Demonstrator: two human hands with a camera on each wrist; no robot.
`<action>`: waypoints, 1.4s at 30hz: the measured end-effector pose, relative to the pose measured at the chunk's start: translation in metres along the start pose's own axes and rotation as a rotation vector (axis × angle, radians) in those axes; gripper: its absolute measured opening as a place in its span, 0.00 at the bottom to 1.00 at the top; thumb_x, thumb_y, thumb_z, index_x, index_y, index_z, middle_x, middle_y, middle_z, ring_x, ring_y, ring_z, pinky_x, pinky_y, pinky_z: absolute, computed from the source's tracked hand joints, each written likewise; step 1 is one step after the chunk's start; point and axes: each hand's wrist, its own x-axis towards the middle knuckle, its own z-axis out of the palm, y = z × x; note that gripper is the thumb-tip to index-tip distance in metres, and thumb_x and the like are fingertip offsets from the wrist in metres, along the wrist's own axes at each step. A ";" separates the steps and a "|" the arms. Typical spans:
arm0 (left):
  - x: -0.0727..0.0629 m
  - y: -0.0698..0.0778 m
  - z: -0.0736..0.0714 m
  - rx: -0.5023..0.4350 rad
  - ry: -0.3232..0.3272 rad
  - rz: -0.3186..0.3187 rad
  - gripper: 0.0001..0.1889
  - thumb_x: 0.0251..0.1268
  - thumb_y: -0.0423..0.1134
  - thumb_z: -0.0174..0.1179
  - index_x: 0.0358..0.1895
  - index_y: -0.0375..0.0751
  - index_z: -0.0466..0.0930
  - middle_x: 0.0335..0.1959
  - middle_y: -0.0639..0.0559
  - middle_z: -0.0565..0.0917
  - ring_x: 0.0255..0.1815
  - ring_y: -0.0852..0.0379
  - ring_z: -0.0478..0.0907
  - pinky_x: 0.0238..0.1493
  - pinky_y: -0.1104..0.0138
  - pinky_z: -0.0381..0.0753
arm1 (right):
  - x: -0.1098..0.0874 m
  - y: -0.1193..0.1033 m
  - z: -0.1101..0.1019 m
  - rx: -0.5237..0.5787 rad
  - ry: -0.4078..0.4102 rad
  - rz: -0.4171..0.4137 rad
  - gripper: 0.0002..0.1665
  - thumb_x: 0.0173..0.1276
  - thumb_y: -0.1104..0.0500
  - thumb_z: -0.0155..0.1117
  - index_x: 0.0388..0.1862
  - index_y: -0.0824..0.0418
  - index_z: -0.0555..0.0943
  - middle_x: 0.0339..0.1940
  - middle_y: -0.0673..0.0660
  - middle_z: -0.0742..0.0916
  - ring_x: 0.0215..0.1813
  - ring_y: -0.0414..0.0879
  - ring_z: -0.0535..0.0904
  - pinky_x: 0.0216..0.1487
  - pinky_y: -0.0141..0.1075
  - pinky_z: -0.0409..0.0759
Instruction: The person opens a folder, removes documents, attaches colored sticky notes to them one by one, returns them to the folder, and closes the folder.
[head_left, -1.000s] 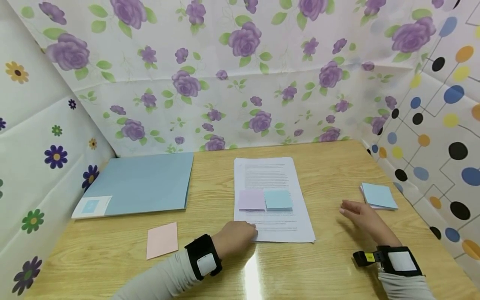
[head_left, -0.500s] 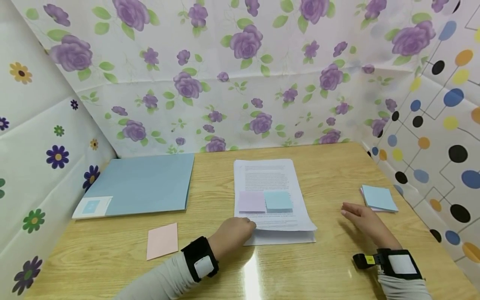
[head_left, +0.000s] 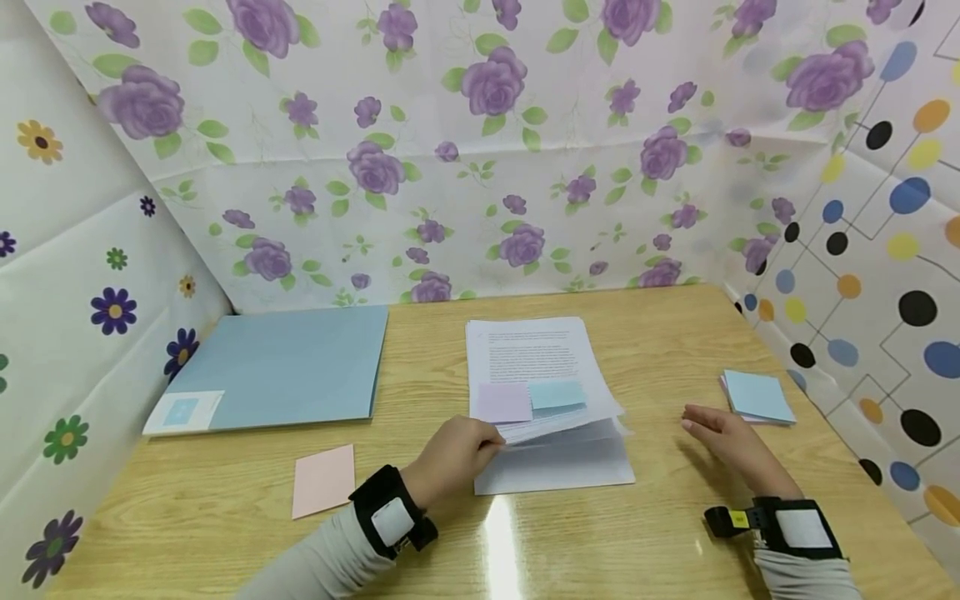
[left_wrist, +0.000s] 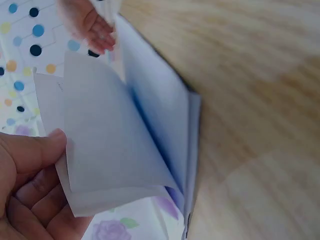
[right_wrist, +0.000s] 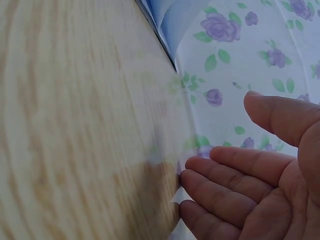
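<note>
A stack of printed paper sheets (head_left: 528, 350) lies mid-table, with a purple sticky note pad (head_left: 504, 403) and a blue sticky note pad (head_left: 555, 394) on its top page. My left hand (head_left: 455, 458) pinches the near left corner of the upper sheets (left_wrist: 105, 130) between thumb and fingers. Those sheets curve up, apart from the pages below (head_left: 555, 467). My right hand (head_left: 738, 446) is at the right of the stack, holding nothing. In the right wrist view its fingers (right_wrist: 225, 195) are relaxed and the thumb stands apart.
A blue-grey folder (head_left: 285, 362) with a white corner label lies at the back left. Nearer the front is a pink paper square (head_left: 324, 482). Beyond my right hand sits a small blue-topped pad (head_left: 759, 396). Patterned cloth walls (head_left: 465, 150) border the table (head_left: 585, 550).
My left hand has lifted the near edge of the upper sheets, bending them up and back and uncovering pages below. The note pads tilt with them. My right hand stays put.
</note>
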 end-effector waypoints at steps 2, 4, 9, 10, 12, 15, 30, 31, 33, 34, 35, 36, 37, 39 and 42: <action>0.001 -0.001 -0.003 -0.067 0.020 -0.023 0.05 0.66 0.28 0.65 0.35 0.31 0.90 0.32 0.42 0.91 0.22 0.65 0.73 0.25 0.75 0.73 | -0.001 0.000 0.000 0.002 0.001 -0.004 0.41 0.85 0.47 0.45 0.78 0.79 0.55 0.76 0.79 0.65 0.76 0.75 0.62 0.70 0.65 0.70; 0.001 -0.002 -0.004 -0.106 0.041 -0.049 0.05 0.67 0.28 0.65 0.36 0.31 0.90 0.33 0.41 0.91 0.21 0.66 0.68 0.22 0.76 0.66 | -0.001 -0.001 0.001 0.004 0.001 -0.005 0.40 0.85 0.47 0.45 0.78 0.79 0.55 0.76 0.79 0.65 0.76 0.75 0.62 0.70 0.65 0.70; 0.003 -0.003 -0.009 -0.186 0.118 -0.135 0.06 0.67 0.28 0.64 0.37 0.29 0.90 0.36 0.39 0.91 0.21 0.65 0.69 0.20 0.77 0.64 | -0.001 -0.003 0.001 -0.010 0.001 -0.004 0.40 0.85 0.47 0.45 0.78 0.79 0.55 0.76 0.79 0.66 0.76 0.75 0.62 0.70 0.64 0.71; 0.003 -0.004 -0.010 -0.212 0.143 -0.158 0.06 0.67 0.28 0.64 0.37 0.29 0.90 0.36 0.38 0.91 0.22 0.64 0.71 0.20 0.77 0.66 | -0.001 -0.004 0.002 -0.013 0.002 -0.005 0.40 0.85 0.47 0.45 0.78 0.79 0.56 0.76 0.79 0.66 0.76 0.75 0.62 0.70 0.64 0.71; 0.003 -0.007 -0.012 -0.278 0.208 -0.206 0.06 0.67 0.28 0.65 0.38 0.28 0.90 0.38 0.36 0.91 0.24 0.61 0.75 0.22 0.76 0.68 | -0.001 -0.005 0.003 -0.011 0.003 -0.008 0.40 0.85 0.47 0.45 0.77 0.79 0.56 0.75 0.79 0.67 0.76 0.75 0.62 0.70 0.64 0.71; 0.001 -0.013 -0.017 -0.377 0.341 -0.264 0.06 0.67 0.29 0.65 0.39 0.29 0.90 0.40 0.35 0.90 0.30 0.56 0.83 0.27 0.75 0.75 | -0.001 -0.007 0.004 -0.007 0.009 -0.009 0.40 0.85 0.46 0.45 0.77 0.79 0.57 0.74 0.79 0.68 0.76 0.75 0.62 0.70 0.64 0.70; -0.023 -0.044 -0.029 -0.849 0.804 -0.572 0.15 0.78 0.33 0.55 0.54 0.21 0.81 0.28 0.56 0.82 0.26 0.71 0.74 0.32 0.78 0.74 | 0.001 -0.005 0.003 0.000 0.000 0.018 0.43 0.85 0.42 0.43 0.78 0.78 0.57 0.76 0.78 0.67 0.77 0.75 0.58 0.72 0.66 0.67; -0.025 -0.045 -0.030 -0.876 0.827 -0.579 0.15 0.79 0.32 0.54 0.55 0.21 0.80 0.25 0.59 0.79 0.23 0.70 0.71 0.29 0.77 0.70 | 0.001 -0.004 0.003 0.004 -0.002 0.021 0.43 0.85 0.42 0.43 0.78 0.78 0.57 0.76 0.78 0.66 0.78 0.75 0.57 0.72 0.67 0.66; -0.028 -0.049 -0.031 -0.930 0.868 -0.589 0.16 0.79 0.32 0.53 0.56 0.20 0.79 0.21 0.59 0.74 0.19 0.67 0.62 0.26 0.74 0.63 | 0.001 -0.004 0.002 0.007 0.001 0.034 0.44 0.84 0.41 0.43 0.78 0.77 0.58 0.76 0.78 0.66 0.78 0.75 0.57 0.73 0.67 0.65; -0.029 -0.050 -0.032 -0.955 0.889 -0.595 0.16 0.79 0.32 0.52 0.58 0.19 0.78 0.21 0.59 0.74 0.19 0.65 0.60 0.26 0.73 0.61 | 0.001 -0.005 0.002 0.006 0.003 0.038 0.44 0.84 0.41 0.43 0.77 0.77 0.58 0.77 0.78 0.66 0.78 0.75 0.57 0.73 0.67 0.65; -0.031 -0.052 -0.033 -0.976 0.908 -0.598 0.17 0.80 0.32 0.52 0.59 0.19 0.77 0.23 0.60 0.76 0.20 0.65 0.62 0.26 0.73 0.62 | 0.001 -0.005 0.002 0.006 0.001 0.039 0.43 0.84 0.41 0.43 0.77 0.77 0.58 0.77 0.78 0.65 0.78 0.76 0.56 0.73 0.67 0.64; -0.032 -0.053 -0.034 -0.987 0.928 -0.606 0.18 0.80 0.32 0.52 0.60 0.19 0.76 0.24 0.61 0.77 0.20 0.66 0.63 0.27 0.73 0.63 | 0.000 -0.005 0.001 0.004 0.001 0.043 0.43 0.84 0.41 0.43 0.77 0.77 0.59 0.77 0.78 0.65 0.78 0.76 0.56 0.73 0.68 0.64; -0.033 -0.054 -0.035 -1.000 0.947 -0.611 0.18 0.80 0.32 0.52 0.61 0.19 0.76 0.26 0.61 0.78 0.21 0.66 0.63 0.28 0.73 0.63 | 0.000 -0.005 0.001 0.000 0.001 0.043 0.43 0.85 0.41 0.42 0.77 0.77 0.59 0.77 0.78 0.65 0.78 0.76 0.56 0.73 0.68 0.64; -0.037 -0.057 -0.036 -0.998 0.984 -0.628 0.18 0.80 0.32 0.52 0.61 0.19 0.75 0.27 0.61 0.78 0.22 0.66 0.63 0.29 0.73 0.63 | 0.000 -0.005 0.000 -0.004 0.000 0.043 0.43 0.85 0.42 0.42 0.77 0.78 0.59 0.77 0.78 0.65 0.78 0.76 0.56 0.73 0.68 0.64; -0.041 -0.061 -0.037 -0.981 1.023 -0.659 0.18 0.80 0.32 0.52 0.60 0.20 0.76 0.23 0.60 0.74 0.21 0.64 0.60 0.28 0.72 0.61 | 0.000 -0.005 0.000 -0.003 -0.007 0.043 0.42 0.85 0.42 0.42 0.77 0.78 0.58 0.77 0.78 0.65 0.78 0.76 0.55 0.72 0.68 0.64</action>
